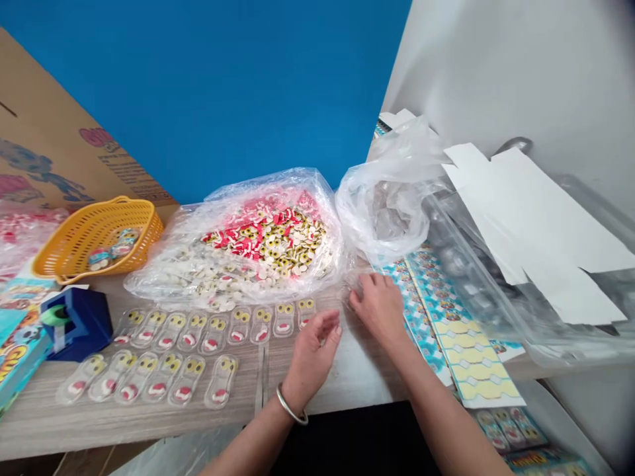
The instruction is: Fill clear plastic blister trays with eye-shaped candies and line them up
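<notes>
1. My left hand (311, 360) is hovering empty over the bench (124, 426), fingers curling, just below the end of a row of clear blister packs (213, 327).
2. My right hand (380, 311) is resting its fingertips (358, 291) on a crumpled clear plastic film (347, 281) at the bench's far side.
3. The clear blister packs are lying flat in two rows, each showing yellow eyes above a red-and-white mouth.
</notes>
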### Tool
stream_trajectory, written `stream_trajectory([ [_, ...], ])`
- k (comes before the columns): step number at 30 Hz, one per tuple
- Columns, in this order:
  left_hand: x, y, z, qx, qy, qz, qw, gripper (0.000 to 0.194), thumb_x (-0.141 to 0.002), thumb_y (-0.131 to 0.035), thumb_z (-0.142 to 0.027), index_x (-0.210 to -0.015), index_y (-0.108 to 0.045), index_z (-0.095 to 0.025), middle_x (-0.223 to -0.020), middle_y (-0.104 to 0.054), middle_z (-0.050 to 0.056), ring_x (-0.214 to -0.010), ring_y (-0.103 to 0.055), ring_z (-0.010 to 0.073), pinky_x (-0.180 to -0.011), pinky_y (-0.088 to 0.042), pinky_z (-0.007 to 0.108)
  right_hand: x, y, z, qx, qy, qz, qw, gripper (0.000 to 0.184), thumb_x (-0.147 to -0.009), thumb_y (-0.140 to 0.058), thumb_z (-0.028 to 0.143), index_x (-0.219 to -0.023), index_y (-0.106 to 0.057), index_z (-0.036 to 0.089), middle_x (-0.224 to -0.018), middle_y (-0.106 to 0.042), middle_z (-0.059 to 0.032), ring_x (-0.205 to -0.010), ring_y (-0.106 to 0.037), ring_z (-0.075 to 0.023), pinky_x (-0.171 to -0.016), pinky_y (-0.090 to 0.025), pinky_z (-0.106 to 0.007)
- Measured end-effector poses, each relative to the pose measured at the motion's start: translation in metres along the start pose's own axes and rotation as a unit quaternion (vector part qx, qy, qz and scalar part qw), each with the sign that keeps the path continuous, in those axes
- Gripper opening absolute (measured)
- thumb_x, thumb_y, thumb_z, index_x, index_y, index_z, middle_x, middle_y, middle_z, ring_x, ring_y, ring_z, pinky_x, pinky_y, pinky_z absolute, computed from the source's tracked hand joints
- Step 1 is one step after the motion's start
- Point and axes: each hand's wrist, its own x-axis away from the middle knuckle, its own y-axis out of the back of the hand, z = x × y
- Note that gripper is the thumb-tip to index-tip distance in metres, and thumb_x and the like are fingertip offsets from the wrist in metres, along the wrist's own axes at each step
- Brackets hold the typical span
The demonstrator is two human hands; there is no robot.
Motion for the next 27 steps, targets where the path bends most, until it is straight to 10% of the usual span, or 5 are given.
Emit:
stream_trajectory([
  [6,-0.015,-0.004,-0.001,0.233,0.078,-0.063,0.967,0.042,-0.086,-0.072,-0.041,-0.123,-0.066,-0.022,-0.128,-0.067,0.011,-0.120,-0.062,0.0266,-0.104,-0.048,0.038,0.036,0.031,0.034,-0.173,0.102,0.016,0.980,0.023,-0.091,-0.064,0.029,-0.113,-0.065,0.021,-0.111,-0.067,-0.0118,-0.097,-0.061,-0.0288,-0.084,-0.052,-0.043],
  [11,-0.037,0.037,-0.009,0.203,0.080,-0.146,0.965,0.043,-0.084,-0.070,-0.041,-0.120,-0.059,-0.020,-0.113,-0.072,0.011,-0.097,-0.071,0.0255,-0.084,-0.057,0.037,-0.027,0.020,0.059,-0.240,0.143,0.060,0.958,0.023,-0.097,-0.054,0.018,-0.116,-0.066,0.021,-0.121,-0.067,-0.0085,-0.111,-0.062,-0.0222,-0.095,-0.051,-0.035],
  [17,-0.050,0.071,-0.020,0.189,0.070,-0.165,0.966,0.054,-0.082,-0.071,-0.040,-0.129,-0.054,-0.021,-0.108,-0.074,0.011,-0.093,-0.073,0.0245,-0.085,-0.056,0.036,-0.116,-0.022,0.080,-0.051,0.167,0.127,0.976,0.012,-0.092,-0.059,0.017,-0.098,-0.069,0.020,-0.102,-0.070,-0.0104,-0.101,-0.063,-0.0257,-0.083,-0.048,-0.034],
  [27,-0.064,0.068,-0.022,0.271,0.108,-0.141,0.946,0.044,-0.081,-0.073,-0.041,-0.118,-0.062,-0.019,-0.119,-0.070,0.013,-0.096,-0.072,0.0258,-0.081,-0.056,0.035,-0.118,-0.028,0.074,-0.177,0.134,0.129,0.966,0.008,-0.087,-0.064,0.020,-0.094,-0.068,0.021,-0.105,-0.064,-0.0035,-0.083,-0.062,-0.0159,-0.072,-0.045,-0.026],
])
